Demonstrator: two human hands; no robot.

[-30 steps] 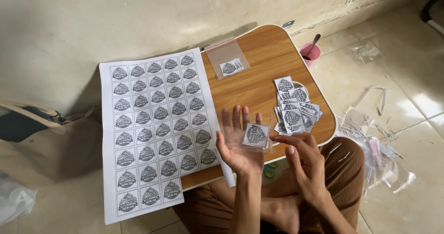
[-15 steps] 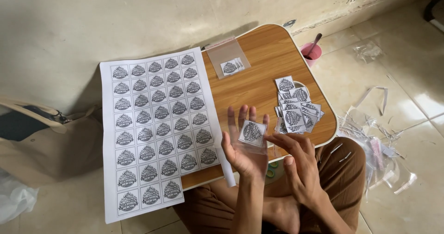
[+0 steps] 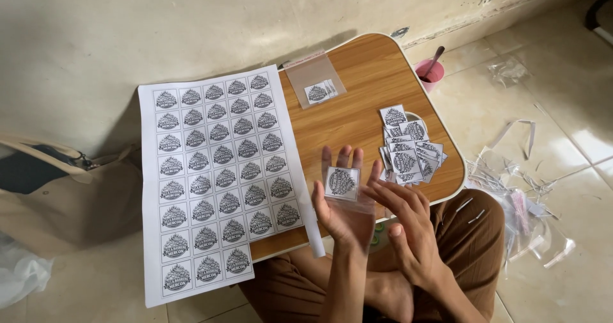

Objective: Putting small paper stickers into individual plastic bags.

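While I watch from the head view, the lines run outward from the small piece in hand.

Label square: a cut printed label (image 3: 342, 182) inside a small clear bag (image 3: 350, 198), lying on the open palm, above the near table edge.
Left hand (image 3: 343, 205): flat, fingers spread apart, gripping nothing; the bag only rests on it.
Right hand (image 3: 408, 224): fingers loosely apart, fingertips at the bag's right edge; I cannot tell if they pinch it.
Nearby: pile of cut labels (image 3: 412, 145), second clear bag (image 3: 315, 80), uncut printed sheet (image 3: 214, 182), wooden table (image 3: 357, 115).
Risk: I judge the unclamped bag could slide off the tilted palm, or the label could slip out if the mouth is unsealed.
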